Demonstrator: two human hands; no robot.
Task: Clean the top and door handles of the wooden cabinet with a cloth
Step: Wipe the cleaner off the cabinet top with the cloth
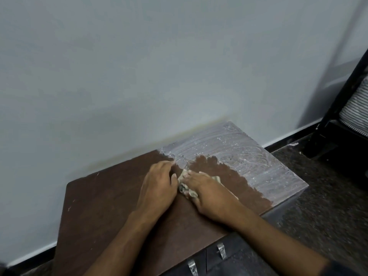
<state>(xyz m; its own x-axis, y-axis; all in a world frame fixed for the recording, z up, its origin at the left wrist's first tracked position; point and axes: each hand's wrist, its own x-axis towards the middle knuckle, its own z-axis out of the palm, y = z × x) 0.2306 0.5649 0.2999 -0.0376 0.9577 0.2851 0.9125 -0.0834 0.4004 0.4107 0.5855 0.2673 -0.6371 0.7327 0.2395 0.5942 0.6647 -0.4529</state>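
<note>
A crumpled pale cloth (188,184) was pressed onto the wooden cabinet top (111,198) under the right hand (207,193), its grip curled round the cloth. The left hand (159,182) was laid flat just beside it, fingers relaxed. White dusty film (249,156) was seen beyond the grip, two metal door handles (221,250) nearer the person.
</note>
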